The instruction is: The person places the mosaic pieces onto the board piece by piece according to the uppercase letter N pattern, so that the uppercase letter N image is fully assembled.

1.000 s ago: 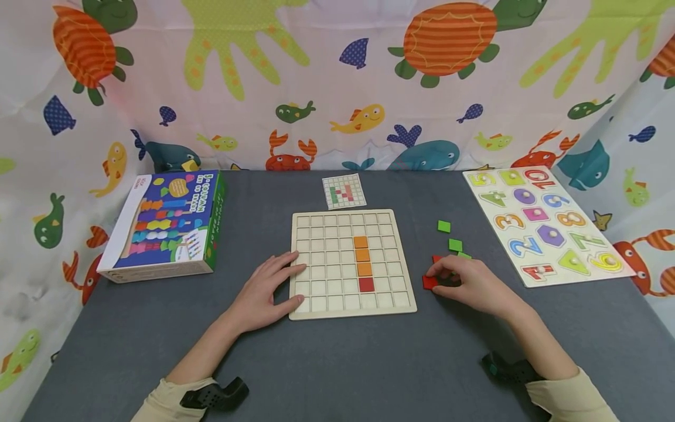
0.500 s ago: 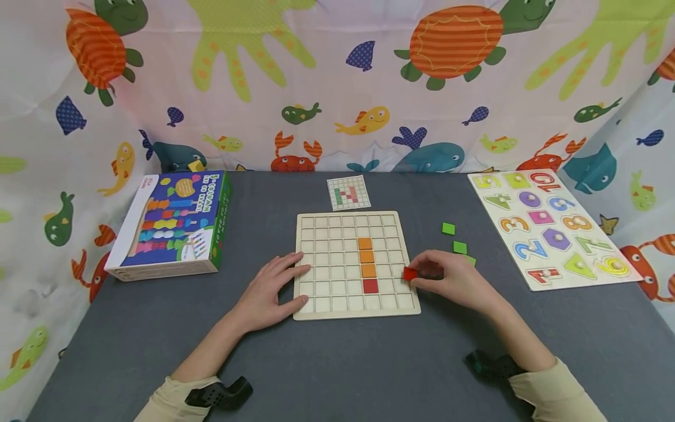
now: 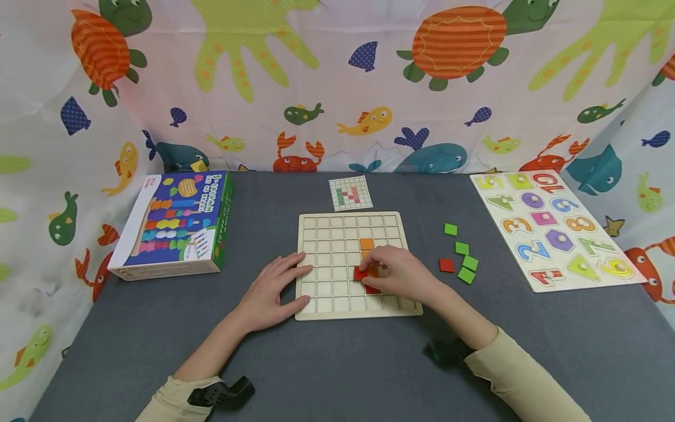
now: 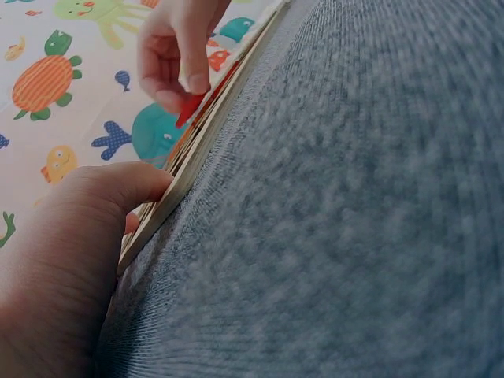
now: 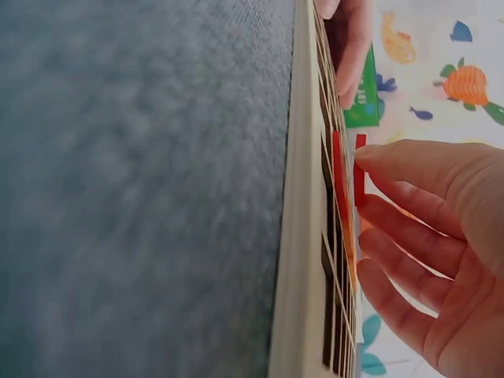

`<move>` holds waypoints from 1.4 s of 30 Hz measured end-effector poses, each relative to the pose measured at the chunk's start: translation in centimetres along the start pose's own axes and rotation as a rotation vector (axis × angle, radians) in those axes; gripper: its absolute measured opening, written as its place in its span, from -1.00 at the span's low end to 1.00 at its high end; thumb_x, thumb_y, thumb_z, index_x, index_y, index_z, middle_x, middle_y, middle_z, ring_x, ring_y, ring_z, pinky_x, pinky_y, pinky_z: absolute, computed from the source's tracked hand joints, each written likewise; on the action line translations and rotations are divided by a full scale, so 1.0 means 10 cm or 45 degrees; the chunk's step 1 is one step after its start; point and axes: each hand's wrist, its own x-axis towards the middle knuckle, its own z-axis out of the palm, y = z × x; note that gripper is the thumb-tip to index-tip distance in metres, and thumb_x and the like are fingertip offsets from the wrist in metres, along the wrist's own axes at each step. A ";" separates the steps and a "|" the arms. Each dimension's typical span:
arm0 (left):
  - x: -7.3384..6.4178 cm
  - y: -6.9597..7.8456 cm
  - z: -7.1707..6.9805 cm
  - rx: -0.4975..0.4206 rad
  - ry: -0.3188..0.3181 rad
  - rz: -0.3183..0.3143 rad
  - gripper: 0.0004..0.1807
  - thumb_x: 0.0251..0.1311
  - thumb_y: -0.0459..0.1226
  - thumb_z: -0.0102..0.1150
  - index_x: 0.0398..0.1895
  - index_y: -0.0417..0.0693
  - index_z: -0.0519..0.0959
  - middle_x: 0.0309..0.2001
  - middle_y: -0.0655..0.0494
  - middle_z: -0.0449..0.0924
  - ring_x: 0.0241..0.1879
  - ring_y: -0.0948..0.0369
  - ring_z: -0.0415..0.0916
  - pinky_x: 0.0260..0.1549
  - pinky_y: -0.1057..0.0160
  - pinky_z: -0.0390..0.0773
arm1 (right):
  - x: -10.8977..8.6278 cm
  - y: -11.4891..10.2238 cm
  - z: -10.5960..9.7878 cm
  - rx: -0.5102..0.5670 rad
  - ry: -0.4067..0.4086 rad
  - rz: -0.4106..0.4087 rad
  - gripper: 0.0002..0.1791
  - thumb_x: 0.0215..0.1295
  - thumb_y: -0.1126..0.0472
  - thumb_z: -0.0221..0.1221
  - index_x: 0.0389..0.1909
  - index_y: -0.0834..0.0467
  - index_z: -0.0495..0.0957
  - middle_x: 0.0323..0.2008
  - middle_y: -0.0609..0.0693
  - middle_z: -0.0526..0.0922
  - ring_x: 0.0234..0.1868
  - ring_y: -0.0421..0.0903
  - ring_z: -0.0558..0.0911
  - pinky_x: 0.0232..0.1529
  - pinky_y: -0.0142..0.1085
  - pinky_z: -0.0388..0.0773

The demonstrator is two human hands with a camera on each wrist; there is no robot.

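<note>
In the head view a pale wooden grid board (image 3: 329, 241) lies on the table. My left hand (image 3: 271, 290) rests at its left rim, fingers fairly straight; the left wrist view shows the thumb (image 4: 146, 183) on the edge. Between thumb and fingertips my right hand (image 3: 398, 272) pinches a red square tile (image 3: 360, 273), which the right wrist view shows as a red tile (image 5: 360, 169) on edge, just above the board. An orange tile (image 3: 366, 242) tops a column set in the grid, with another red tile (image 3: 371, 289) at its lower end; the right hand partly covers this column.
Right of the board lie a loose red tile (image 3: 446, 265) and several green tiles (image 3: 462, 248). Behind it is a small pattern card (image 3: 350, 193). A boxed toy (image 3: 174, 225) stands at left, a number puzzle board (image 3: 558, 228) at right. A printed cloth hangs behind.
My right hand has picked a red tile from the loose pile at right and carried it left over the board. My left hand has stayed at the rim. The view has shifted slightly.
</note>
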 end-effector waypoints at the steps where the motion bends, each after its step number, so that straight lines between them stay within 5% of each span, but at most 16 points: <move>1: 0.00 0.00 0.00 0.001 0.000 0.000 -0.37 0.22 -0.03 0.26 0.35 0.03 0.43 0.45 0.01 0.19 0.45 0.05 0.06 0.40 -0.08 -0.02 | 0.02 -0.01 0.01 -0.014 -0.002 -0.006 -0.81 0.13 0.18 0.41 -0.24 0.03 0.65 -0.30 -0.17 0.63 -0.31 -0.15 0.50 -0.26 -0.28 0.50; 14: 0.01 0.01 0.00 0.016 -0.007 -0.012 -0.37 0.21 -0.03 0.25 0.35 0.02 0.44 0.45 0.00 0.20 0.45 0.05 0.06 0.40 -0.08 -0.02 | 0.13 -0.01 0.08 -0.034 -0.034 0.008 -0.80 0.12 0.17 0.41 -0.23 0.04 0.66 -0.31 -0.17 0.64 -0.25 -0.15 0.51 -0.16 -0.23 0.50; 20: 0.02 0.02 0.01 -0.002 -0.007 -0.017 -0.37 0.21 -0.04 0.26 0.34 0.02 0.44 0.45 0.00 0.20 0.45 0.04 0.07 0.40 -0.08 -0.02 | 0.06 0.04 0.02 0.059 0.015 0.034 -0.82 0.17 0.18 0.38 -0.20 0.05 0.67 -0.28 -0.15 0.65 -0.26 -0.13 0.55 -0.22 -0.26 0.55; 24: 0.02 0.03 0.00 -0.100 0.025 -0.057 -0.43 0.22 -0.07 0.27 0.31 0.02 0.48 0.42 0.04 0.25 0.44 0.05 0.10 0.39 -0.08 -0.01 | -0.05 0.11 -0.10 0.139 0.084 0.085 -0.84 0.20 0.20 0.36 -0.19 0.07 0.67 -0.25 -0.13 0.66 -0.23 -0.12 0.59 -0.22 -0.25 0.60; 29: 0.00 0.03 -0.01 -0.204 0.118 -0.060 -0.55 0.25 -0.20 0.27 0.21 -0.04 0.55 0.34 -0.02 0.37 0.38 -0.01 0.20 0.33 -0.16 0.11 | -0.25 0.27 -0.29 0.079 0.142 0.144 -0.85 0.19 0.23 0.36 -0.22 0.08 0.68 -0.32 -0.15 0.64 -0.34 -0.15 0.58 -0.31 -0.26 0.57; 42: 0.02 0.04 0.02 -0.150 0.168 -0.034 -0.64 0.23 -0.26 0.28 0.11 -0.05 0.62 0.30 -0.04 0.41 0.31 0.02 0.30 0.23 -0.16 0.28 | -0.81 0.72 -0.71 -0.131 0.096 0.322 -0.76 0.17 0.23 0.37 -0.13 0.11 0.65 -0.22 -0.05 0.68 -0.22 -0.08 0.60 -0.18 -0.08 0.54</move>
